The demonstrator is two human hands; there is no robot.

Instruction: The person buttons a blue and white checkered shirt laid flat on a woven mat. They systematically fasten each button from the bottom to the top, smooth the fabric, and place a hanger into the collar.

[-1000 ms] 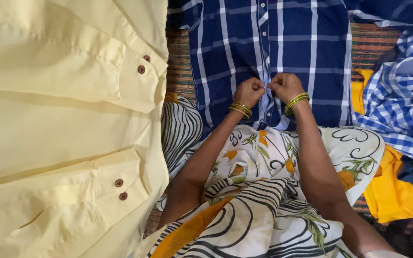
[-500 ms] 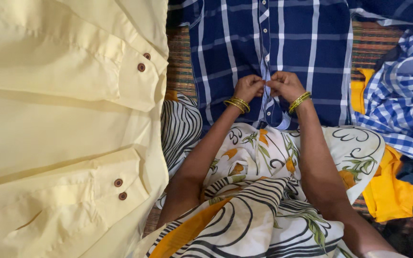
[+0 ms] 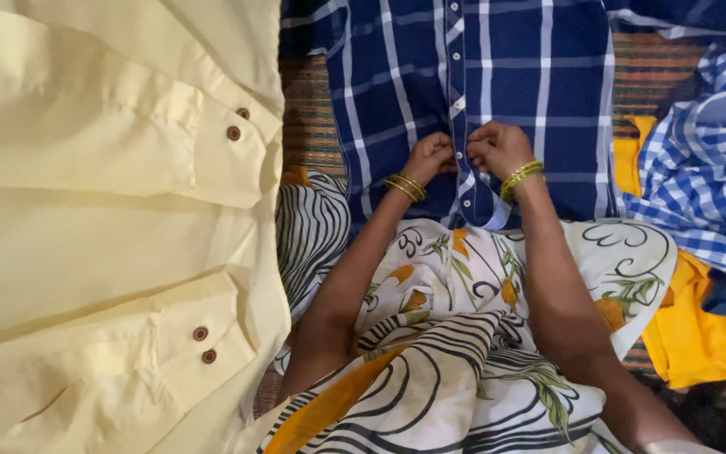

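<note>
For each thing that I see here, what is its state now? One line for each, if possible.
Dark blue checked shirt: spread flat, placket buttoned above the hands, open at the hem.
Left hand: pinching the placket.
Right hand: pinching the placket.
Pale yellow shirt: laid flat, cuffs buttoned.
Light blue checked cloth: crumpled.
Bright yellow cloth: crumpled, partly covered.

L hand [image 3: 430, 156] and R hand [image 3: 497, 148] closer together, pinching shirt placket [image 3: 462, 181], maybe buttoning
</note>
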